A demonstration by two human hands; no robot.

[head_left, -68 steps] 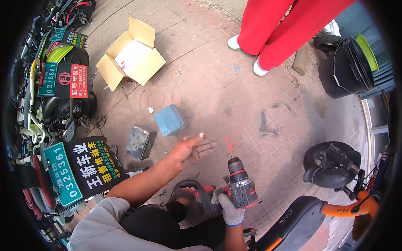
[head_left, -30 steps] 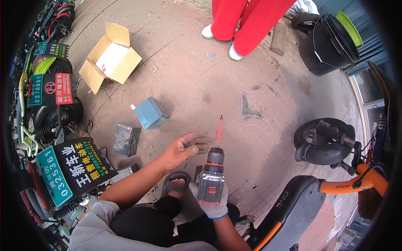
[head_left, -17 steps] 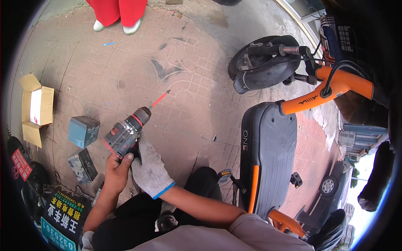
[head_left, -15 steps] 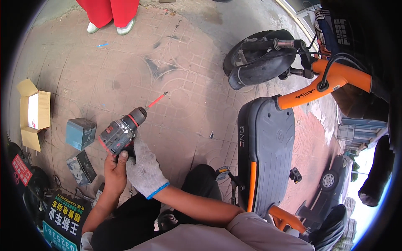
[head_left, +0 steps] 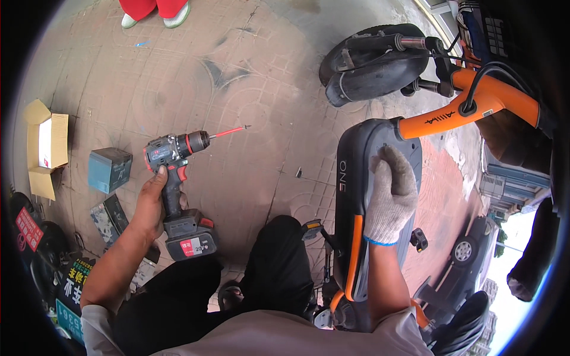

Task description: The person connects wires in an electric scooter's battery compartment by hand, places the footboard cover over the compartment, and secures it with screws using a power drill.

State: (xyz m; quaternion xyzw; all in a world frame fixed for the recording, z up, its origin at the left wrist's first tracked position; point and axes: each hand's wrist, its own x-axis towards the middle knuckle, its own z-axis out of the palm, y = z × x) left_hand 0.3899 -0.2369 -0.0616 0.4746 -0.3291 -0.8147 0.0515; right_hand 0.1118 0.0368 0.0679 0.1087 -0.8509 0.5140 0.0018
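Note:
My bare left hand grips a black and red cordless drill by its handle, thumb near the top of the grip. A long red driver bit sticks out of the chuck toward the right, over the paving. On the right, my right hand, in a white knit glove with a blue cuff, is over the black footboard of an orange scooter. Its fingers are curled in toward the thumb, near the footboard's far end. Whatever they may hold is too small to make out.
The scooter's front wheel and orange frame tube lie beyond the footboard. An open cardboard box, a blue box and a patterned box stand at the left. A person in red trousers stands at the far edge.
My right hand has left the drill and moved right, over the footboard. The drill has turned so its bit points more to the right, with only my left hand on it.

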